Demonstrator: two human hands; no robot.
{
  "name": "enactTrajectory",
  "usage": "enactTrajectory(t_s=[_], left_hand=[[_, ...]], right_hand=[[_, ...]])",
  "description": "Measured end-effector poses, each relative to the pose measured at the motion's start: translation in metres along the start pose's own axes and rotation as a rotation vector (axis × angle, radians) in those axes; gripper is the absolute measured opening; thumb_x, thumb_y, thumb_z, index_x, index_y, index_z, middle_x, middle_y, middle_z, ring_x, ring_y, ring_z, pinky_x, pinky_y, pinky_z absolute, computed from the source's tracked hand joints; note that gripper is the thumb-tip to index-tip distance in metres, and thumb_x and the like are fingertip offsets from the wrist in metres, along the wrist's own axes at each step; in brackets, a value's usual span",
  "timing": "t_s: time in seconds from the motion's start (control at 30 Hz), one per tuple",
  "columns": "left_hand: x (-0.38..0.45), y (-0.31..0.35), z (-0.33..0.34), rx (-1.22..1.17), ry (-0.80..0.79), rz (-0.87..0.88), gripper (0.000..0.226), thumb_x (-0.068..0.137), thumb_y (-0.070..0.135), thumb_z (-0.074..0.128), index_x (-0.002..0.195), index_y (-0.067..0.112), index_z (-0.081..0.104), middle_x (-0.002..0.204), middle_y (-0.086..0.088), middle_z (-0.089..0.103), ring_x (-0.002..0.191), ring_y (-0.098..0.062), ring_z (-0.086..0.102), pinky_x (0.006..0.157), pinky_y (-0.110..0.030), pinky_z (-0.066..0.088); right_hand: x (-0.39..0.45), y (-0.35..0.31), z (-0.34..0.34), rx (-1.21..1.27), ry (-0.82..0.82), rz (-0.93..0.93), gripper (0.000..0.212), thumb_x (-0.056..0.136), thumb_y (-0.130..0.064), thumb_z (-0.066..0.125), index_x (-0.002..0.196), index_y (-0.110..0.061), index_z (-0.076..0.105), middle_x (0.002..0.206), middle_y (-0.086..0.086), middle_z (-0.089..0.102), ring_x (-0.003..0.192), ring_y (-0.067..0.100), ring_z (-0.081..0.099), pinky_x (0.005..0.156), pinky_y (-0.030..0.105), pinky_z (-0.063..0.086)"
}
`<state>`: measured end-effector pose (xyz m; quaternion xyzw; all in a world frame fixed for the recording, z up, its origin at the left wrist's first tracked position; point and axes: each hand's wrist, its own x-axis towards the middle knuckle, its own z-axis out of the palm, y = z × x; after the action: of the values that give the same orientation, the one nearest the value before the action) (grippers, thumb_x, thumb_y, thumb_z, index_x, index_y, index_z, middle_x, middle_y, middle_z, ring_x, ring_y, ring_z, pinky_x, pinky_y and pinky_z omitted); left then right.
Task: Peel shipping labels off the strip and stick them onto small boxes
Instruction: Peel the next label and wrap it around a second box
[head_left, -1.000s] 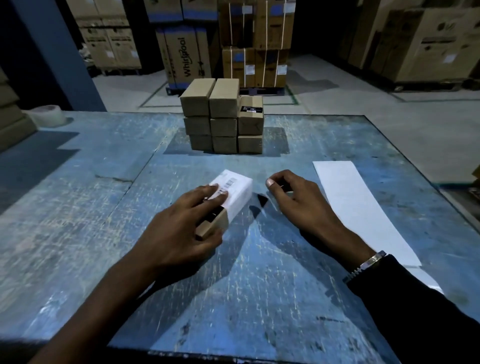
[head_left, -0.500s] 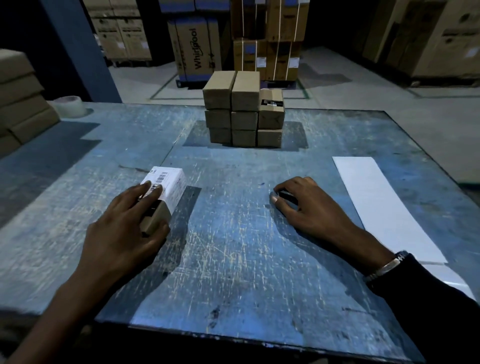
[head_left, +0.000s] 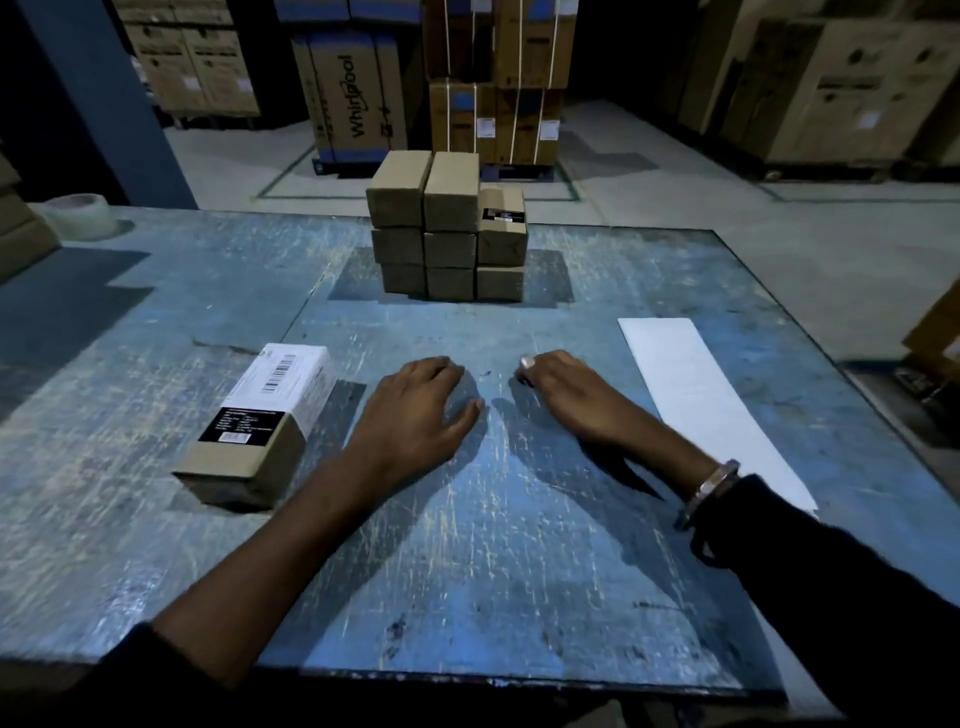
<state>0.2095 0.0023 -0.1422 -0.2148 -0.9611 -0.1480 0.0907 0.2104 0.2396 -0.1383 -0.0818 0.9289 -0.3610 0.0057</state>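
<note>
Landmark: stack of small boxes (head_left: 448, 234) at the far centre of the desk (head_left: 156, 322).

Far left of the stack, at the desk's back corner: roll of clear tape (head_left: 80, 214), out of reach of either hand.

Left and nearer than the stack: labelled box (head_left: 260, 423), lying flat on the desk, white shipping label with barcodes on its top face, a black sticker nearer its front end. It sits apart from the stack, probably parked there as done.

In front of the stack, left hand (head_left: 415, 410): palm down on the desk, fingers (head_left: 447, 366) curled loosely, holding nothing, just right of the labelled box and not touching it.

Right hand (head_left: 566, 395): also resting on the desk, fingers bent. A small dark thing shows under the fingertips; cannot tell what it is or whether it is gripped.

Right of the stack and nearer: white label strip (head_left: 711, 410), lying lengthwise beside the right wrist, handy for the next peel.

Judgement: between boxes; next one comes from the stack.
</note>
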Motion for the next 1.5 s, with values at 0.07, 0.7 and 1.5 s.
enactTrajectory(t_s=[0.07,0.7,1.5], left_hand=[[0.002,-0.009,0.013,-0.031,0.011,0.017,0.065,0.104,0.061,0.041,0.146,0.015,0.060,0.153,-0.010,0.057,0.140,-0.032,0.052,0.112,-0.045,0.045],[0.009,-0.020,0.026,-0.015,0.102,0.060,0.052,0.102,0.059,0.048,0.137,0.025,0.065,0.141,0.002,0.061,0.131,-0.022,0.054,0.102,-0.042,0.041],[0.007,0.023,-0.003,-1.125,0.125,-0.228,0.056,0.104,0.070,0.037,0.145,0.036,0.056,0.123,0.007,0.076,0.109,-0.013,0.075,0.092,-0.044,0.057]], right_hand=[[0.024,-0.008,-0.016,0.061,-0.025,0.130,0.059,0.111,-0.064,0.033,0.132,-0.019,0.065,0.146,0.009,0.062,0.132,0.027,0.058,0.115,0.040,0.040],[0.201,-0.022,-0.058,0.570,0.237,0.418,0.063,0.095,-0.066,0.059,0.126,-0.012,0.070,0.119,0.012,0.072,0.097,0.027,0.064,0.071,0.033,0.045],[-0.010,0.040,-0.123,0.778,-0.115,0.275,0.055,0.072,-0.046,0.088,0.114,-0.011,0.082,0.116,0.010,0.078,0.097,0.021,0.073,0.084,0.032,0.064]])
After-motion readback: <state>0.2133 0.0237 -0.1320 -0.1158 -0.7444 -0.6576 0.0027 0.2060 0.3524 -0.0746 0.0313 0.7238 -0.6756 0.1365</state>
